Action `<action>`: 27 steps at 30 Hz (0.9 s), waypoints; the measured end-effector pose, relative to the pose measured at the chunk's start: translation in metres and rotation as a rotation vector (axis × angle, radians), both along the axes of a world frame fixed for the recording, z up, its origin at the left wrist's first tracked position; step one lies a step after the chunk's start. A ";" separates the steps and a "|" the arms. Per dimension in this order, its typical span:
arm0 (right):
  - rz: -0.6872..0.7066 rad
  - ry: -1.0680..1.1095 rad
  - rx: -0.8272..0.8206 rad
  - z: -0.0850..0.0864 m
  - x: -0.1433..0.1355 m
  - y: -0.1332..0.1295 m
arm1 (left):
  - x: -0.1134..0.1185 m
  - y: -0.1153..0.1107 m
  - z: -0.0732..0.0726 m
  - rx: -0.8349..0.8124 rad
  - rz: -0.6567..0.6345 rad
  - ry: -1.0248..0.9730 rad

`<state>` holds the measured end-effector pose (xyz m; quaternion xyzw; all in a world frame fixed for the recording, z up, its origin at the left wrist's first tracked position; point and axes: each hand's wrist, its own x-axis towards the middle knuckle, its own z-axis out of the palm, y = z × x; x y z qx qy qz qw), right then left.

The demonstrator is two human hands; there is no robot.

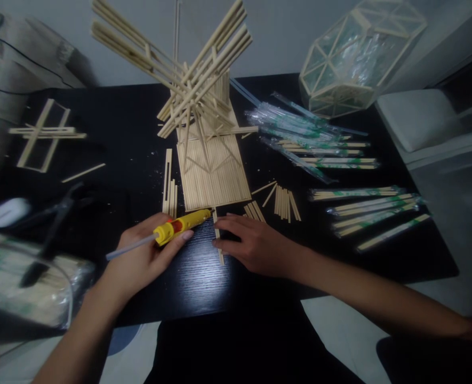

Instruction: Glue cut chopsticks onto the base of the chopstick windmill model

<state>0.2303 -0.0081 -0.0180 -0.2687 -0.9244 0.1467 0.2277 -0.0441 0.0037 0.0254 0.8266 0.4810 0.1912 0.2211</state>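
Note:
My left hand (pixel 148 250) is wrapped round a yellow glue gun (pixel 183 226) with a glue stick poking out of its back end. The gun's nozzle points right, at the upper end of some thin wooden sticks (pixel 221 255) lying on the black table. My right hand (pixel 252 240) rests on these sticks, its fingertips pressing their right side. Just beyond both hands stands a wooden stick model (pixel 215 178) with a flat slatted base and crossed bundles of sticks (pixel 196 98) like windmill blades. Short cut sticks (pixel 287 204) lie right of the base.
Plastic-wrapped chopsticks (pixel 375 208) and crumpled wrappers (pixel 295 120) cover the table's right side. A faceted stick-framed lantern shape (pixel 351 64) stands at the back right. A crossed stick frame (pixel 44 136) lies left. A bag of chopsticks (pixel 28 282) and a cable sit at the near left.

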 end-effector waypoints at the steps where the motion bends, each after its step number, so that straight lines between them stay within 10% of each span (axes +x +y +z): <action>1: 0.001 0.005 0.001 0.000 0.000 0.000 | -0.001 0.000 0.001 -0.007 -0.011 0.005; 27: 0.003 -0.001 -0.018 0.000 0.000 -0.001 | 0.003 0.001 0.014 -0.038 -0.052 0.029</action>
